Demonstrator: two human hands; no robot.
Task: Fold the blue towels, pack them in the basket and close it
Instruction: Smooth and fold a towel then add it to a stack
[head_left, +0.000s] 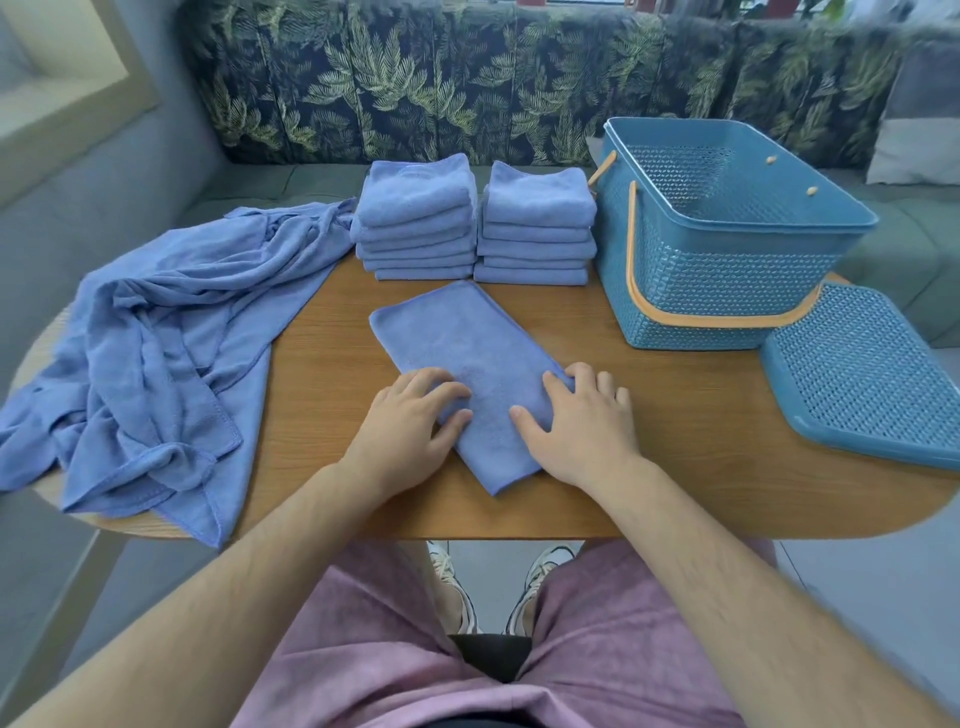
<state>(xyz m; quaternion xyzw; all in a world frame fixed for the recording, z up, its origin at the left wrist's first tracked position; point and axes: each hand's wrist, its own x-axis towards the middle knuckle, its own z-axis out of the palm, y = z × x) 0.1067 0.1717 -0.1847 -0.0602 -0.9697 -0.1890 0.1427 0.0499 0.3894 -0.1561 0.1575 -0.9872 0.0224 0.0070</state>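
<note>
A half-folded blue towel (457, 343) lies as a long strip in the middle of the wooden table (675, 405). My left hand (410, 421) rests on its near left side, fingers relaxed on the cloth. My right hand (576, 421) rests on its near right side, fingertips at the towel's edge. Two stacks of folded blue towels (418, 218) (537, 223) stand behind it. A heap of unfolded blue towels (156, 353) covers the left of the table. The blue basket (727, 270) with orange handles stands open and empty at the right; its lid (862, 379) lies in front of it.
A leaf-patterned sofa back (467, 78) runs behind the table. The lid overhangs the table's right edge. My legs in pink shorts and my shoes (498, 587) show under the near table edge.
</note>
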